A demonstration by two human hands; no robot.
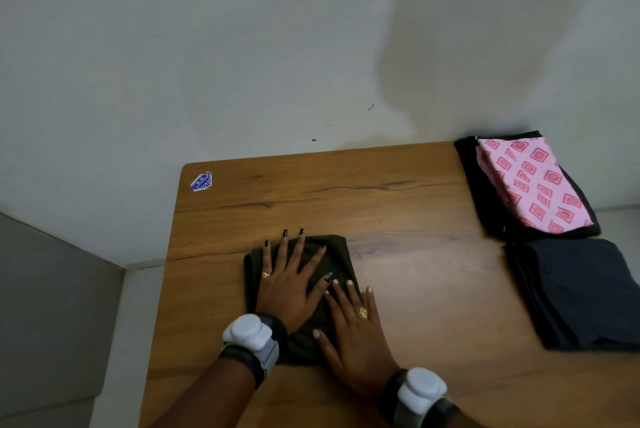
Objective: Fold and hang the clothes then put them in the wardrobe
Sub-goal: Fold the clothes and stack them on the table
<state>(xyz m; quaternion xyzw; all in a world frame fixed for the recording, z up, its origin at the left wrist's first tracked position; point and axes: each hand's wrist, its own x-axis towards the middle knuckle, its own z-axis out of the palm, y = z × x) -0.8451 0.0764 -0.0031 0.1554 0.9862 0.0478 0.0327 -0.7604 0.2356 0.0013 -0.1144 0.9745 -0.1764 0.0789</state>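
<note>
Two open grips, both pressed flat on the dark green garment (337, 254), folded small near the front middle of the desk (415, 213); left grip (285, 289) spread wide across the far half, fingers straight, two fingertips reaching just past the back edge onto the wood; right grip (353, 334) laid over the near right part, fingers straight too; nothing pinched or curled round by either.

Looks like the last smoothing of a finished fold, going by the compact squarish shape. To do it well: press with whole palms rather than fingertips; sweep outward from the centre toward the edges, to drive creases and trapped air out instead of bunching them; keep one grip planted as an anchor while sliding the other, to stop the bundle skating on the smooth wood; square up the left edge, somewhat rounded and puffy there; check the lower layers for alignment, hidden from this view. Afterwards, lift with flat support underneath, never by one corner, to spare the fold.

Three folded pieces at the right end of the desk: pink patterned cloth (533, 185) atop a black garment (485, 192) at the far corner, dark grey stack (581, 292) just in front of them; all well apart from the green bundle. No hanger or wardrobe in view; probably much of the task left.
</note>
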